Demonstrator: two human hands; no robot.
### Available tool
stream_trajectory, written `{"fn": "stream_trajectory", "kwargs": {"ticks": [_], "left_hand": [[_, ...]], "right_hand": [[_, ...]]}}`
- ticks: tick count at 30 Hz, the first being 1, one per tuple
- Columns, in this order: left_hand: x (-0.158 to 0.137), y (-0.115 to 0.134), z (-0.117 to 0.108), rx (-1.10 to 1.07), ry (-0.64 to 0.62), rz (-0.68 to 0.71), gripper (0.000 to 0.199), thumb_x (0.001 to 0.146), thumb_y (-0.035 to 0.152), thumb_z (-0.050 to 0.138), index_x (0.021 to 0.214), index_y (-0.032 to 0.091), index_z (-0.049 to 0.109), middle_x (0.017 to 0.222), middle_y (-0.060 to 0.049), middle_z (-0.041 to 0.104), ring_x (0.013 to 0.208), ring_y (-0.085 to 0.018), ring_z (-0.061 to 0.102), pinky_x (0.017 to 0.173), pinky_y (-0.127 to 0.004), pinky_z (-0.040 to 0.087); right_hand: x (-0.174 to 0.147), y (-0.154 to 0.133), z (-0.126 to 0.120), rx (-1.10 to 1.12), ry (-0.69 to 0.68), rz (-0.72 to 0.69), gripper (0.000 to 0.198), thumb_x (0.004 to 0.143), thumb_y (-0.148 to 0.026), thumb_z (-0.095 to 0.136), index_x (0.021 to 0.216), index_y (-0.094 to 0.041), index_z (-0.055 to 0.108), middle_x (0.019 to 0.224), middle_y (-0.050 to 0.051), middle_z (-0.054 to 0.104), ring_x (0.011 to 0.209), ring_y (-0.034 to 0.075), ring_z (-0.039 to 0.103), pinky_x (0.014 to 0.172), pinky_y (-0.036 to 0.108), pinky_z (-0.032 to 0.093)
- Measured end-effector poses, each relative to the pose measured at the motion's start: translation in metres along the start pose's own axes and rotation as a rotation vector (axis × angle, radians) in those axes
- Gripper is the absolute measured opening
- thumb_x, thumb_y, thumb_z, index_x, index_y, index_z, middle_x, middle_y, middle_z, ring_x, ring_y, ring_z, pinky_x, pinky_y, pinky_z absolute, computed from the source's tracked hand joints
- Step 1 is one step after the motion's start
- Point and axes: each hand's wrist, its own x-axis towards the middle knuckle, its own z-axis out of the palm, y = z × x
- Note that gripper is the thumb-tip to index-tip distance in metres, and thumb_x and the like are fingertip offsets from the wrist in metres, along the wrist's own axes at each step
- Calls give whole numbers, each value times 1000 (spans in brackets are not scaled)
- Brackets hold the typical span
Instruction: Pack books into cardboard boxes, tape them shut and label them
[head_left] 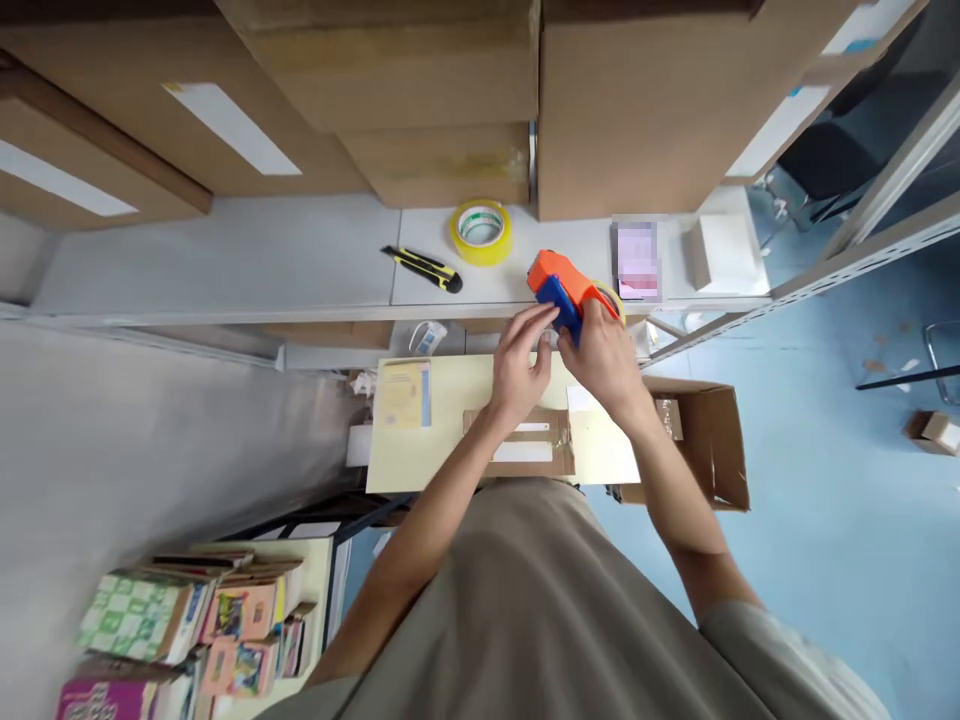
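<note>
Grey-brown at the bottom edge: wears a shirt and stretches both bare forearms forward over a pale yellow desk. Wraps the right hand around the near end of an orange tape gun, fingers drawn in narrow and holding it at the front edge of a grey shelf. Has the left hand close beside, fingers half curled, tips touching the gun's blue part; cannot tell whether pinching it or only resting there. Shows a yellow ring just beyond the right hand; cannot tell whether on the gun or the shelf. Below, on the desk, has a flat carton with white labels, with paper to its right and a yellow booklet to its left. Has books piled at lower left, and an open box just beside the desk on the right. Along the shelf, has a knife, a tape roll to its right, then, past the gun, a lilac item too blurred to name and a white box. Behind these, faces tall cartons. Farthest, at right, has blue floor and a dark chair.
</note>
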Motion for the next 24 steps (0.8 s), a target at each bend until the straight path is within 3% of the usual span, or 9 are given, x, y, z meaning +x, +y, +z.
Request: {"fn": "stream_trajectory", "kwargs": {"ticks": [3,6,10,13,15,20,24], "left_hand": [[30,-20,17,-79,-32,-1,52,128,37,40,173,38,66,174,-9,69,166,-29,65,145,-58,51],[36,-27,23,-104,-77,5,53,128,39,41,176,35,61,177,-11,67,166,-29,65,144,-57,52],[7,-25,10,-95,-123,-21,50,127,42,49,174,32,63,175,-13,69,164,-30,67,141,-54,55],[-41,-40,-17,-38,-107,-174,48,123,43,59,168,28,68,170,-14,73,159,-31,70,138,-54,57],[-87,-57,-39,12,-50,-378,47,119,43,65,163,27,71,167,-15,74,155,-32,73,133,-53,61],[-209,-78,-78,78,112,-880,44,114,49,73,150,23,75,155,-20,79,142,-32,80,124,-50,66],[-257,-67,-72,-1,69,-1000,53,112,61,75,148,22,75,143,-19,84,135,-32,83,121,-49,67]], "right_hand": [[53,-10,23,-38,57,-34,57,115,-43,51,165,-16,57,142,28,78,137,51,71,126,73,51],[89,-10,38,-82,52,21,62,116,-35,46,172,-12,54,158,29,72,154,49,64,138,76,39],[87,-1,39,-107,94,28,67,117,-32,46,182,-15,48,179,27,57,172,46,48,144,77,33],[40,13,43,-93,178,-9,68,123,-40,41,189,-25,39,190,22,44,182,45,33,144,80,33],[-8,27,55,-41,155,-8,70,126,-50,33,192,-28,33,192,20,41,185,46,30,142,82,36],[-147,47,109,257,-139,238,87,122,-71,29,191,-18,34,185,29,53,172,45,54,136,71,52],[-211,38,150,418,-257,425,103,117,-81,28,191,-10,32,186,31,53,173,44,55,134,65,56]]}}
